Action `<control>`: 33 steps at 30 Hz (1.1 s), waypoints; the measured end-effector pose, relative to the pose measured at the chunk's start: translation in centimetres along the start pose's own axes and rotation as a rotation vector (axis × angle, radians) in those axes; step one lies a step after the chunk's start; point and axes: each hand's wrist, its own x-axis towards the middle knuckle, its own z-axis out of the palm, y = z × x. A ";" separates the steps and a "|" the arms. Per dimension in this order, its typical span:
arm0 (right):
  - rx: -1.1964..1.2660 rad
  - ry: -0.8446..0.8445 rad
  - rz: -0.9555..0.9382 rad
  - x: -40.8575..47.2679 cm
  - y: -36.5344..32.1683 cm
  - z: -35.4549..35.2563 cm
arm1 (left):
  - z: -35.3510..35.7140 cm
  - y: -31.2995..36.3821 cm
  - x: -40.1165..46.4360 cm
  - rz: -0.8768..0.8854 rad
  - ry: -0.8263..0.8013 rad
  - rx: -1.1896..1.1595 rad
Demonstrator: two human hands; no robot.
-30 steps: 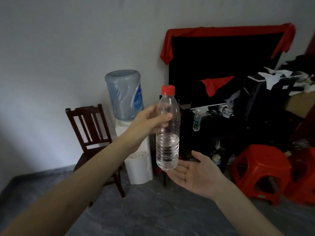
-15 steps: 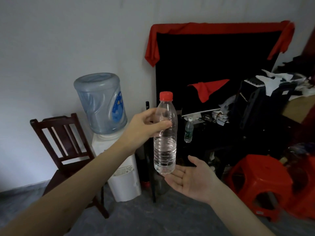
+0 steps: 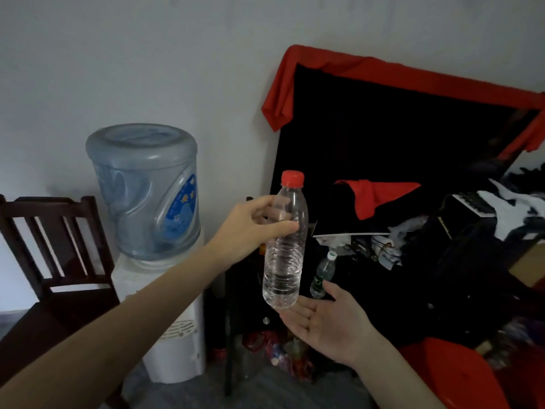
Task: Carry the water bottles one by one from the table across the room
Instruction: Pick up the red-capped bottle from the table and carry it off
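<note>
A clear water bottle with a red cap is held upright in mid-air, about half full. My left hand grips its upper body with thumb and fingers. Just under the bottle's base my right hand lies palm up with the fingers spread, holding nothing. Whether the fingertips touch the base I cannot tell. A second small bottle with a pale cap stands on the dark cluttered table behind my right hand.
A white water dispenser with a blue jug stands against the wall, a dark wooden chair to its left. A black board draped in red cloth leans behind the table. A red plastic stool sits at lower right.
The view has moved closer to the dispenser and the table, which now look larger. The chair has slid to the left edge. Both hands and the bottle keep the same pose.
</note>
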 end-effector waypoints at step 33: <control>-0.121 0.164 0.411 37.0 -17.7 -6.9 | 0.6 -22.9 23.1 -0.323 0.071 0.501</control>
